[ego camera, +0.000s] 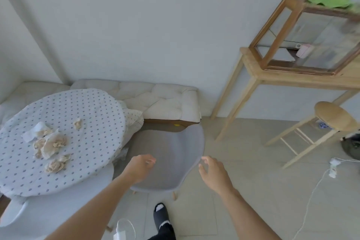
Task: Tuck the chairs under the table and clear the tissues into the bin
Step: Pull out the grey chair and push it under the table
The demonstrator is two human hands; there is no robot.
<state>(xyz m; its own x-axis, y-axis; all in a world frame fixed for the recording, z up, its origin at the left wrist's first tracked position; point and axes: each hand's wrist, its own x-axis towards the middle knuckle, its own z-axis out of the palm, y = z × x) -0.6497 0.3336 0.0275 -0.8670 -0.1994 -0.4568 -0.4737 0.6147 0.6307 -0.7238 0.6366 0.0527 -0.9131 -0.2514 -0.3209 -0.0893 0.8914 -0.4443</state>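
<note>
At the far left the round table [64, 142] wears a dotted cloth, and the crumpled tissues [49, 142] lie scattered across its near half, one small wad sitting a little apart toward the middle. Below the table edge a white chair [58, 210] stands close to it, its seat partly under the overhang. Moving right, the left hand [139, 167] hangs over the seat of the grey chair [171, 154], fingers loosely curled with thumb and forefinger nearly pinched, holding nothing. The grey chair stands just beside the table, its seat wholly outside the cloth's edge and its back toward the person. The right hand [212, 173] hovers at the chair's right rim, fingers spread and bent as if around the edge; whether the fingertips touch the shell I cannot tell. Behind the chair a cushioned bench [169, 99] runs along the wall, close to the chair's far side. A slippered foot [160, 214] stands on the tiles below the chair. Further right are a wooden side table [253, 76] bearing a glass cabinet [303, 35], a round wooden stool [331, 115], and a white cable [311, 200] trailing over the floor.
</note>
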